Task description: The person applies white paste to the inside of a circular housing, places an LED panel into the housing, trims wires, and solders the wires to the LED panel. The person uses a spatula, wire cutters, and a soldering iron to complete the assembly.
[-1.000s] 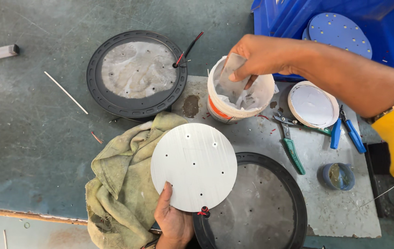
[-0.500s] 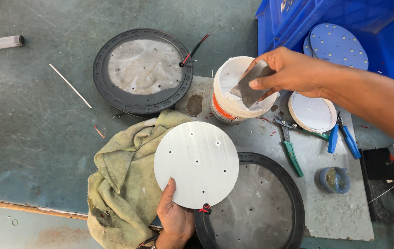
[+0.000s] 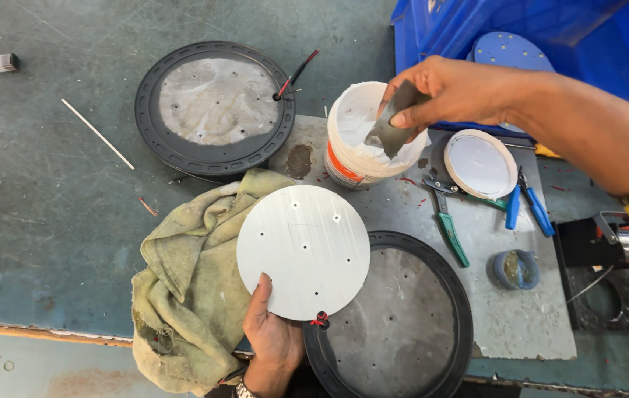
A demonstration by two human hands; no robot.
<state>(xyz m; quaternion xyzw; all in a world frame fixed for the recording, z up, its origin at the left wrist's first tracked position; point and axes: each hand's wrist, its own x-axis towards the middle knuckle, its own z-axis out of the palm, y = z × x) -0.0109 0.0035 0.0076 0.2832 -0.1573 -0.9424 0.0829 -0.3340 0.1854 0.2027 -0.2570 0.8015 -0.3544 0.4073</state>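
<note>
1. While the left hand grips the white disc at lower centre, keep it level over the cloth.
2. The right hand pinches a grey scraper in the white tub, upper centre; load it sparingly.
3. The scuffed green counter carries black housings and pliers.

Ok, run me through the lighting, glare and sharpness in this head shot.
Head view: soft, even light with only faint shadows; no harsh glare, just a mild sheen on the white disc in the left hand; the right hand with its scraper at the tub is sharp; edges show no obvious bending.
</note>
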